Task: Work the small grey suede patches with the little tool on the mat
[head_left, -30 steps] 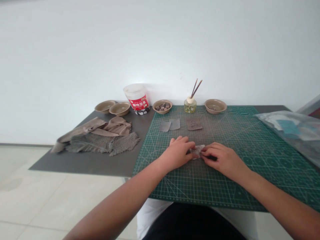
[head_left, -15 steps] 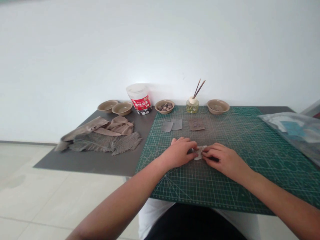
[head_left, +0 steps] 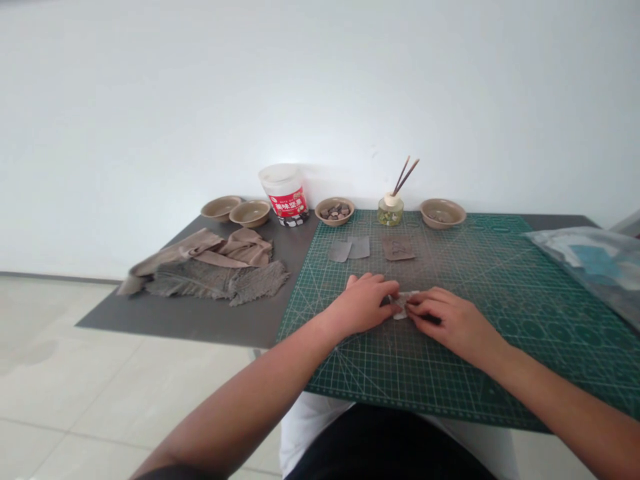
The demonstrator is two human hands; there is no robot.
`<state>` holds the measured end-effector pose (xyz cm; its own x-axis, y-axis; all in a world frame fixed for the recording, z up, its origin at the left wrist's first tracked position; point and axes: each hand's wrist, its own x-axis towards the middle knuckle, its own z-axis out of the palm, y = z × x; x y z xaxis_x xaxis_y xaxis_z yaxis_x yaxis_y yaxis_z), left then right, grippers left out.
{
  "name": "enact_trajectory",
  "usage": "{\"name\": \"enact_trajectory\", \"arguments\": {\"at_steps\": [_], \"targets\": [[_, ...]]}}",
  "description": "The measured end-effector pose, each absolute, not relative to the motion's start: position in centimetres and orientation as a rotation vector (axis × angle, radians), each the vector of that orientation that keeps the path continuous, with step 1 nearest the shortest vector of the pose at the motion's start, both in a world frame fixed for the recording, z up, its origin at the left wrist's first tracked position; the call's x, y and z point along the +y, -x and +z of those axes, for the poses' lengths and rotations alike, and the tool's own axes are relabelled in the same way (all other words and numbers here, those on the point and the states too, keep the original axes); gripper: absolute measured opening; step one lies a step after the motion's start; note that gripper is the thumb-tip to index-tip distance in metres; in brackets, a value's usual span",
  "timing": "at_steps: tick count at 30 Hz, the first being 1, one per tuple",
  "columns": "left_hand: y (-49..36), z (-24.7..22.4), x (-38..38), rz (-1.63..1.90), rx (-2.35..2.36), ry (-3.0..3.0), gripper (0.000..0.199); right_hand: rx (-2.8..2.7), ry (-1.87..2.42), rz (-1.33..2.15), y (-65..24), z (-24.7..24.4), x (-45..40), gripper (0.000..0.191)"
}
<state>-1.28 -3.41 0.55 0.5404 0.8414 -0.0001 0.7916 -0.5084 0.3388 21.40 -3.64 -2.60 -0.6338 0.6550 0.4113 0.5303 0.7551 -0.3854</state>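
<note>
A small pale grey piece (head_left: 401, 313) lies on the green cutting mat (head_left: 425, 380) between my hands. My left hand (head_left: 367, 303) rests on the mat, its thumb and index finger at the piece's left edge. From the right, my right hand (head_left: 445, 320) pinches the piece's right side with thumb and fingertips. Behind them lie two overlapping grey squares (head_left: 340, 251) and a brown square (head_left: 399, 249) with dark marks on it.
A bowl with brown pieces (head_left: 335, 212), a reed diffuser (head_left: 391, 210) and another bowl (head_left: 443, 215) line the back. To the left are a tub (head_left: 289, 203), two bowls (head_left: 250, 214) and crumpled cloths (head_left: 215, 273). A plastic bag (head_left: 595, 257) lies right.
The view has shifted slightly, so everything on the table appears a little further right. Both hands keep nearly the same pose at the small piece.
</note>
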Motion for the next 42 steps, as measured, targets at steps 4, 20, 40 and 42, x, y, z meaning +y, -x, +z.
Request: {"name": "enact_trajectory", "arguments": {"at_steps": [4, 20, 40, 42], "targets": [[1.3, 0.5, -3.4, 0.243, 1.355, -2.495, 0.018, -2.388, 0.935, 0.255, -21.0, -3.0, -3.6, 0.006], [1.5, 0.9, -4.0, 0.224, 1.436, -2.548, 0.024, -2.394, 0.965, 0.252, -21.0, -2.4, -3.6, 0.007], [1.4, 1.7, -4.1, 0.187, 1.410, -2.577, 0.024, -2.421, 0.933, 0.183, -21.6, -2.3, -3.6, 0.009], [1.4, 1.6, -4.1, 0.199, 1.400, -2.590, 0.023, -2.445, 0.910, 0.210, -21.6, -2.4, -3.6, 0.008]]}}
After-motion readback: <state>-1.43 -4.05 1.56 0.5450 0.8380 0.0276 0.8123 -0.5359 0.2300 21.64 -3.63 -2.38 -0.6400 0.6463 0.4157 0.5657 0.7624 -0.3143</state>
